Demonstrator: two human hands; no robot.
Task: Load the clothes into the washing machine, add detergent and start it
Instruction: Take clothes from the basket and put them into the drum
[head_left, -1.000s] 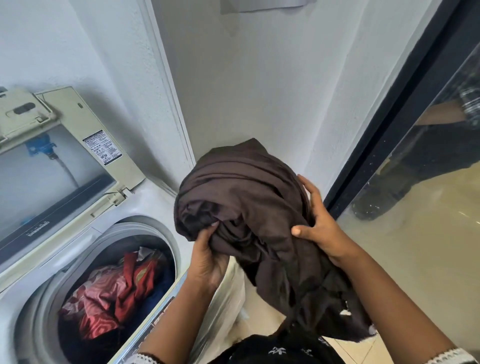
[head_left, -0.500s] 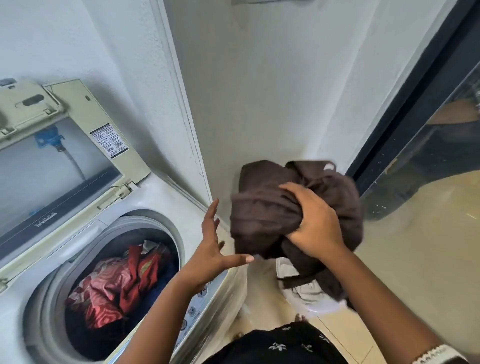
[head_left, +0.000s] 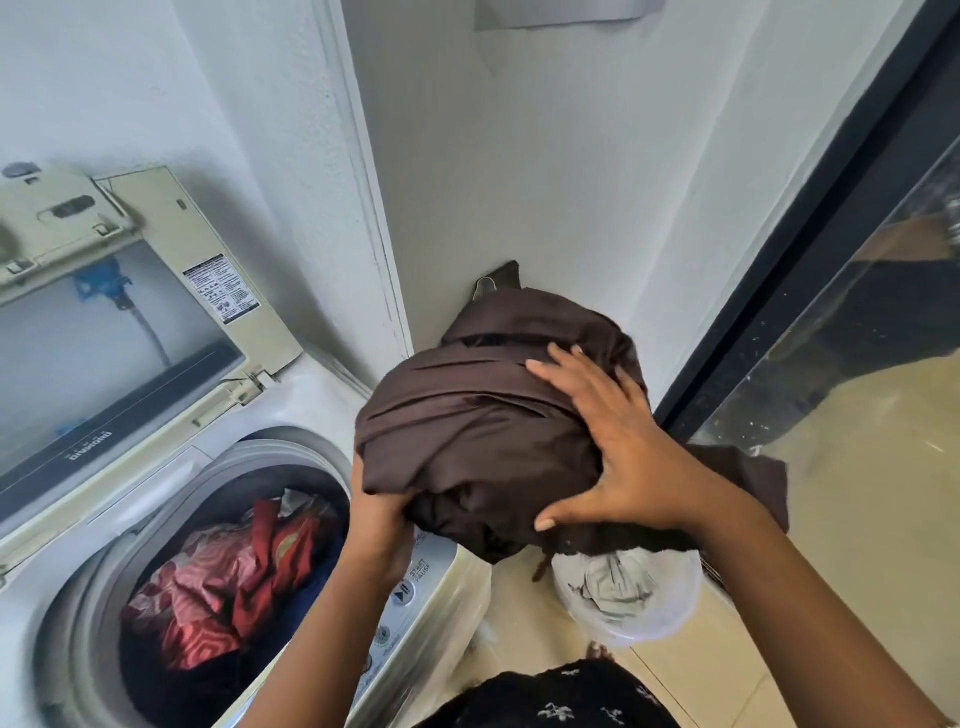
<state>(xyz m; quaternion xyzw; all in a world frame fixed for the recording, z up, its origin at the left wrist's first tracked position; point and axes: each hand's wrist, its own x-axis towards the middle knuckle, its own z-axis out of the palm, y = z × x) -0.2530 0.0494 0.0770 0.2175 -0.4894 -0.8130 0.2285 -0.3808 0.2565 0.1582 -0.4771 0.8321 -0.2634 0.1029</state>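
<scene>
We stand in a narrow corner: textured white walls meet at a painted trim strip (head_left: 363, 171), pale floor tiles (head_left: 524, 618) run below us, and on the right a dark-framed glass door (head_left: 810, 249) shows dim reflections. The top-loading washing machine (head_left: 311, 410) sits at our left against the wall, its cream lid (head_left: 171, 270) tipped up and back, a warning sticker (head_left: 221, 288) on the lid's edge. The drum (head_left: 228, 577) is open and already holds a red patterned garment (head_left: 218, 577) over darker clothes. Along the machine's near edge runs the control panel (head_left: 410, 582), its start/pause button just below our left wrist.

We hold a bunched dark brown garment (head_left: 478, 426) in the air beside the drum opening, over the machine's right front corner. Our left hand (head_left: 382, 525) grasps it from underneath, fingers buried in the folds, while our right hand (head_left: 618, 447) lies spread across the top and right side, thumb hooked under the bundle's lower edge. A tail of the cloth trails right, past our forearm.

On the floor under the bundle sits a translucent white tub (head_left: 654, 618) with pale crumpled cloth (head_left: 613, 582) inside (the brown fabric hides its far rim).
</scene>
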